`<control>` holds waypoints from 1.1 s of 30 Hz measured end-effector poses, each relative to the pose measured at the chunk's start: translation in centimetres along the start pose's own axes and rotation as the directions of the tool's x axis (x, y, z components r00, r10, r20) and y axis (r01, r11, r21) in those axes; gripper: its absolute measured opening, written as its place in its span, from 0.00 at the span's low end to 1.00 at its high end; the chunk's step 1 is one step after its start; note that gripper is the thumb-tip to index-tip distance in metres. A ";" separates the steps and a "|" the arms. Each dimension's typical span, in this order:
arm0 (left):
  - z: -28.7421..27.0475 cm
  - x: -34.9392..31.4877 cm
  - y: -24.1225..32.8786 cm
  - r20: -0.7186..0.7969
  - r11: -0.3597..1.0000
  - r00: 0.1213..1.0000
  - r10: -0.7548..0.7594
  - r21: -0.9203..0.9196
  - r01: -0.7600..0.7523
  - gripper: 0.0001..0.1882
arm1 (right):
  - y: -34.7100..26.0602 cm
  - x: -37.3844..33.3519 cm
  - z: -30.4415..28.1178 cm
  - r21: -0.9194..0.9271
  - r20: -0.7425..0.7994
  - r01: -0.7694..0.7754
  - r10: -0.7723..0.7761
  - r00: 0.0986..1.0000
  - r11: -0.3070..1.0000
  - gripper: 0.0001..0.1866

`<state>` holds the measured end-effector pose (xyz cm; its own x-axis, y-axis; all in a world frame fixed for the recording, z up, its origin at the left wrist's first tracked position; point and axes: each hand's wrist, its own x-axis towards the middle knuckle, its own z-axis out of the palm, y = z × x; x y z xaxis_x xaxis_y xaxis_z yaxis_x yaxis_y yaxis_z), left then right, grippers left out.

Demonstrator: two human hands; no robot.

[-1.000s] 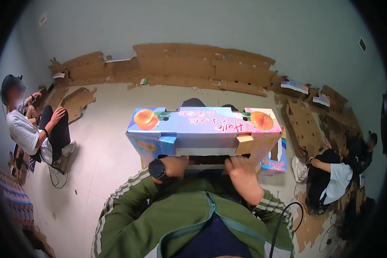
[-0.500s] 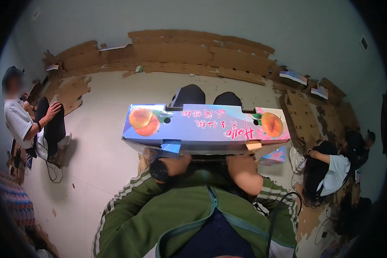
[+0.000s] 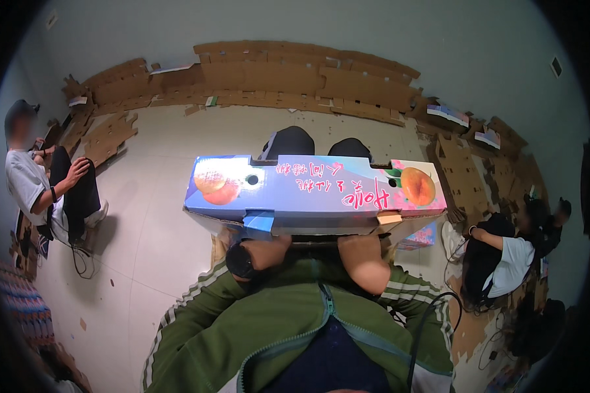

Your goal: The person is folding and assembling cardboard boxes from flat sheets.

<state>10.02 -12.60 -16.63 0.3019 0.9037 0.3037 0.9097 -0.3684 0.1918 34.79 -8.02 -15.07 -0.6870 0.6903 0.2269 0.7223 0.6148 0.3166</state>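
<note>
Look down and you've got a pale tiled floor [image 3: 157, 196] running out ahead, thin seams crossing it! Along the far edge, there's a flat strip of brown cardboard [image 3: 255, 97], a little green-and-white piece [image 3: 211, 101] sitting right by it. Over to your left, a torn cardboard sheet [image 3: 111, 139], then a black cable [image 3: 80, 267] looping on the tiles, and nearer you a dark oval bit [image 3: 112, 283] and a tan scrap [image 3: 82, 323]. Swing right: flattened cardboard piled in layers [image 3: 449, 173], with another ragged brown sheet [image 3: 462, 334] closer in!
</note>
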 end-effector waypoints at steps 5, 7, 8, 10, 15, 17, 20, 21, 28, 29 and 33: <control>0.8 -0.9 0.4 0.029 0.997 0.997 -0.074 -0.031 0.075 0.12 | 1.7 -0.2 -0.1 0.292 0.205 0.105 -0.169 0.964 0.951 0.08; 1.4 -1.3 0.5 0.190 0.887 0.981 0.045 0.445 -0.127 0.12 | 2.6 0.1 -0.4 0.458 0.240 0.027 -0.153 0.959 0.888 0.10; 1.7 -1.4 0.6 0.252 0.911 0.967 0.025 0.392 -0.126 0.12 | 3.1 0.2 -0.6 0.552 0.246 0.017 -0.183 0.952 0.834 0.11; 2.3 -1.4 0.5 -0.146 0.990 0.989 -0.005 0.136 0.025 0.12 | 3.4 0.5 -0.8 0.639 0.245 0.008 -0.212 0.946 0.769 0.12; 2.3 -1.1 0.2 -0.061 0.904 0.991 0.118 0.419 -0.082 0.11 | 3.3 0.7 -0.1 0.542 0.062 0.129 -0.193 0.979 0.830 0.15; 1.7 -0.9 0.3 -0.118 0.804 0.962 0.245 0.580 -0.134 0.10 | 3.2 0.6 0.6 0.395 0.106 0.161 -0.219 0.970 0.904 0.15; 1.1 -0.6 0.5 -0.077 0.896 0.975 0.209 0.415 -0.160 0.08 | 3.2 0.2 1.1 0.470 0.301 0.034 -0.196 0.933 0.882 0.14; 1.1 -0.5 0.5 -0.164 0.969 0.982 0.091 0.242 -0.050 0.07 | 3.3 0.1 1.0 0.489 0.366 -0.027 -0.176 0.914 0.872 0.15; 2.0 0.2 -1.3 -0.207 0.995 0.974 0.094 0.051 -0.085 0.07 | 3.6 0.5 -0.8 0.610 0.545 -0.185 -0.238 0.804 0.770 0.15; 1.8 0.4 -1.5 -0.215 0.991 0.968 0.130 0.072 -0.116 0.07 | 3.6 0.6 -1.1 0.637 0.534 -0.183 -0.257 0.806 0.749 0.15; -0.7 2.3 -1.6 0.503 0.992 0.856 0.118 -0.106 -0.074 0.11 | 4.2 1.1 -1.7 0.719 0.444 -0.165 -0.264 0.856 0.675 0.16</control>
<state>9.09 -10.13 -15.60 0.5092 0.8401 -0.1868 0.8493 -0.4554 0.2670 36.90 -5.33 -11.96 -0.7436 0.5983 -0.2985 0.6579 0.5750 -0.4863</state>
